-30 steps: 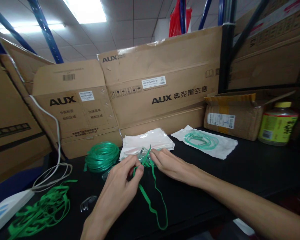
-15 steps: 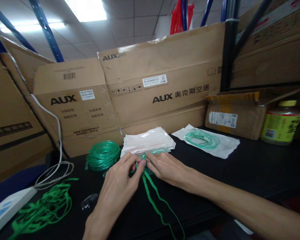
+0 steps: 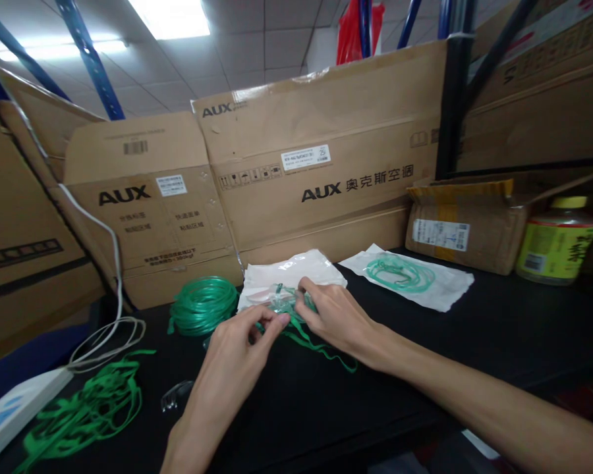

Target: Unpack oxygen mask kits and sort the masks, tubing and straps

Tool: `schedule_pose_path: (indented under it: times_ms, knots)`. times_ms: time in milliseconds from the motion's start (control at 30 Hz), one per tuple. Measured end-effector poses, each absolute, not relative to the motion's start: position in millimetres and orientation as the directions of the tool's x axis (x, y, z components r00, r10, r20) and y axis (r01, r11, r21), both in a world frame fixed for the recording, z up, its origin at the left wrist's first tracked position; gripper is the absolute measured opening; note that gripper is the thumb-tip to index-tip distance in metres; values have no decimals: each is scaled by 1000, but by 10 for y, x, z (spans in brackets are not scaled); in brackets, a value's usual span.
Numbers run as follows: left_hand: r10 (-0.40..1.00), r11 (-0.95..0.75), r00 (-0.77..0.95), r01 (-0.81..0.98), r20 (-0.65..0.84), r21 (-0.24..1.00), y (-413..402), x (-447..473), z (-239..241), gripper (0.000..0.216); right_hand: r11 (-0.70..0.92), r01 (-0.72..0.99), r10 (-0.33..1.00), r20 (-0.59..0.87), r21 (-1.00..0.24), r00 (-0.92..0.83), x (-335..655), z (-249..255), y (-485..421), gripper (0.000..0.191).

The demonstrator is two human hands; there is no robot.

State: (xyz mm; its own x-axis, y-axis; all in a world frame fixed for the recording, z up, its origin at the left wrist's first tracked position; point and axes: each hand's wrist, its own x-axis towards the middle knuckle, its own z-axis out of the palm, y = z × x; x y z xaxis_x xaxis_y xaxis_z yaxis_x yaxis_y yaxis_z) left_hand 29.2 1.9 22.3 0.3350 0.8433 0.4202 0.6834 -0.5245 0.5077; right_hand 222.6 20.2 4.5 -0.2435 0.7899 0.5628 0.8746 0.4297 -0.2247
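My left hand [image 3: 237,359] and my right hand [image 3: 332,317] meet at the middle of the black table [image 3: 474,342], both pinching a small clear plastic mask piece [image 3: 282,303] with a green elastic strap [image 3: 321,349] attached. The strap lies bunched on the table under my right hand. The piece sits at the front edge of a stack of white plastic bags [image 3: 289,276]. A coil of green tubing [image 3: 202,304] lies just left of my hands.
A filled bag with green tubing [image 3: 408,276] lies right of the stack. Loose green straps [image 3: 86,411] and a clear part [image 3: 175,394] lie at the front left, with a white cable [image 3: 109,329]. Cardboard boxes [image 3: 321,151] wall the back; a yellow-lidded jar [image 3: 556,240] stands far right.
The strap that hung down toward me has been gathered up onto the table. My right hand moved up over the mask piece; both hands stayed together.
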Motion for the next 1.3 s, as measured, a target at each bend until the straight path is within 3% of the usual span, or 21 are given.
schedule_pose_path:
  times_ms: [233, 500, 667, 767, 833, 933, 1300]
  knots:
    - [871, -483, 304, 678, 387, 555, -20, 325, 232, 42, 417, 869, 781, 593, -266, -194, 2158, 21, 161, 21]
    - [886, -449, 269, 703, 378, 551, -9, 333, 234, 38, 510, 791, 733, 652, -339, -194, 2137, -8, 168, 11]
    - [884, -443, 256, 729, 392, 522, -13, 311, 256, 40, 550, 573, 806, 567, -608, -172, 2153, -8, 197, 17]
    - [883, -439, 256, 747, 393, 500, -3, 306, 259, 38, 453, 273, 881, 380, -848, -283, 2161, -27, 240, 28]
    - [879, -446, 262, 748, 398, 492, 3, 306, 255, 35, 352, 52, 869, 305, -935, -389, 2160, -37, 273, 41]
    - [868, -471, 283, 729, 407, 497, 4, 309, 251, 31, 309, -89, 834, 314, -947, -453, 2156, -32, 313, 50]
    - [836, -537, 347, 677, 425, 503, -23, 312, 231, 28, 330, -36, 874, 320, -943, -366, 2153, -42, 382, 46]
